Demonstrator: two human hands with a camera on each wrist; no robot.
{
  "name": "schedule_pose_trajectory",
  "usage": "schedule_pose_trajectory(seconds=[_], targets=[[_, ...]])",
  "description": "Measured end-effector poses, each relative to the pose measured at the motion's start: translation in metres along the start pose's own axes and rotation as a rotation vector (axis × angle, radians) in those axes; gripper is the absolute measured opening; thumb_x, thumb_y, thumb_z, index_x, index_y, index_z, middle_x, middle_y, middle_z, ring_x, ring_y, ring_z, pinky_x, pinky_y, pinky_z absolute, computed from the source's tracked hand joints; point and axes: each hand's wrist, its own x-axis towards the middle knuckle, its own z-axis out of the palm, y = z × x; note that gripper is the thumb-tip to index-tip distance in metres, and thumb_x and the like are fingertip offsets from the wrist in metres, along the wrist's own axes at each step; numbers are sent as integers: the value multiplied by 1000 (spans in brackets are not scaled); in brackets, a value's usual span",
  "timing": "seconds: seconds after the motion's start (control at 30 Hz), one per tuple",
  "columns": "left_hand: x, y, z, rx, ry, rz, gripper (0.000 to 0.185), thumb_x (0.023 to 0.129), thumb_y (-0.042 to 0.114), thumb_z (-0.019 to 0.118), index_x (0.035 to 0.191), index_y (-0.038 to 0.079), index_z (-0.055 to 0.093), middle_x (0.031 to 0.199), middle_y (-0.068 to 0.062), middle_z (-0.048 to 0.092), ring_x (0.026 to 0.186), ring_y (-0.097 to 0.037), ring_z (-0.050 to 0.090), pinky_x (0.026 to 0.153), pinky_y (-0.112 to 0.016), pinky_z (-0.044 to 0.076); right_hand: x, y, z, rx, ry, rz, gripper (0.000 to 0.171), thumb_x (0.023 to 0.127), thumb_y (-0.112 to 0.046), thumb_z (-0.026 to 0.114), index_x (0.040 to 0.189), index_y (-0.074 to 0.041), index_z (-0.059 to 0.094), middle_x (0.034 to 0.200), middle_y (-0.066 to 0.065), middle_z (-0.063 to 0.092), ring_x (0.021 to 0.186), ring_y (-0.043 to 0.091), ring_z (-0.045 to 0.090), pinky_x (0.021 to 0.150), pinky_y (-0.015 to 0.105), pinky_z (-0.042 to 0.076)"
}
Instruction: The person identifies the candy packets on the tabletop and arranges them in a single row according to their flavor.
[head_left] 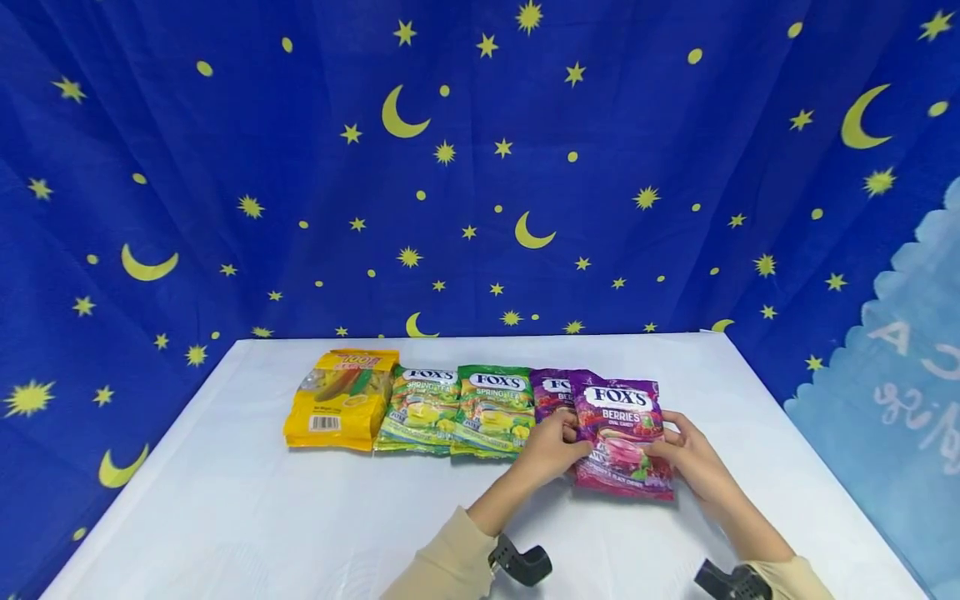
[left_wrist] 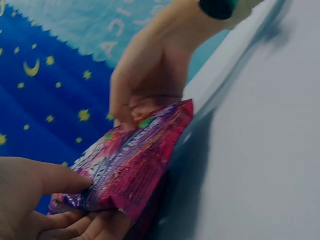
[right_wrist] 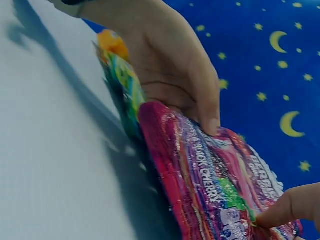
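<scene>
Both hands hold a purple Fox's Berries candy bag (head_left: pixel 624 442) by its two sides, its printed front toward the head camera. My left hand (head_left: pixel 553 448) grips the left edge, thumb on the front. The right hand (head_left: pixel 693 462) pinches the opposite edge, its thumb over the front and fingers behind. In the left wrist view the bag (left_wrist: pixel 130 165) is tilted above the white surface and casts a shadow there. Behind it, partly hidden by the bag and left hand, is a second purple Fox's bag (head_left: pixel 551 390).
Two green Fox's Spring Tea bags (head_left: pixel 491 408) stand side by side left of the purple ones. At the row's left end is a yellow candy bag (head_left: pixel 341 404). All are on a white table (head_left: pixel 225 500), with a blue star-and-moon curtain (head_left: pixel 480 183) behind.
</scene>
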Motion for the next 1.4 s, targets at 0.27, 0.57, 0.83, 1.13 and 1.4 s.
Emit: schedule_pose_trajectory(seconds=[0.27, 0.57, 0.83, 1.13, 1.4], targets=[[-1, -15, -34, 19, -16, -60, 49, 87, 25, 72, 122, -6, 60, 92, -3, 62, 81, -13, 56, 71, -30, 51, 10, -10, 32, 74, -10, -33, 71, 87, -10, 64, 144, 1, 24, 118, 15, 64, 91, 15, 64, 78, 29, 53], [-3, -22, -56, -59, -9, -116, 45, 85, 21, 74, 120, -4, 62, 94, -7, 61, 82, -20, 59, 71, -35, 54, 18, -21, 51, 95, -40, -73, 67, 85, -7, 64, 142, -1, 27, 121, 17, 62, 88, 15, 65, 75, 30, 53], [-7, -26, -71, -203, -52, -141, 38, 86, 15, 73, 117, -3, 61, 86, -7, 64, 65, -16, 62, 61, -34, 57, 17, -28, 63, 64, -26, -93, 66, 85, -6, 65, 141, -2, 30, 130, 22, 56, 93, 19, 64, 75, 29, 53], [-9, -29, -78, -206, -62, -131, 40, 87, 16, 72, 122, -1, 61, 91, -7, 65, 68, -17, 63, 62, -34, 58, 15, -28, 68, 119, -43, -127, 64, 85, -2, 64, 139, -1, 30, 130, 22, 55, 87, 17, 65, 73, 31, 55], [-10, -35, -76, -217, -62, -141, 39, 89, 14, 70, 124, 1, 61, 90, -7, 63, 68, -17, 62, 61, -34, 58, 15, -28, 71, 117, -43, -127, 64, 85, 0, 63, 140, 0, 30, 133, 25, 52, 91, 20, 66, 74, 32, 56]])
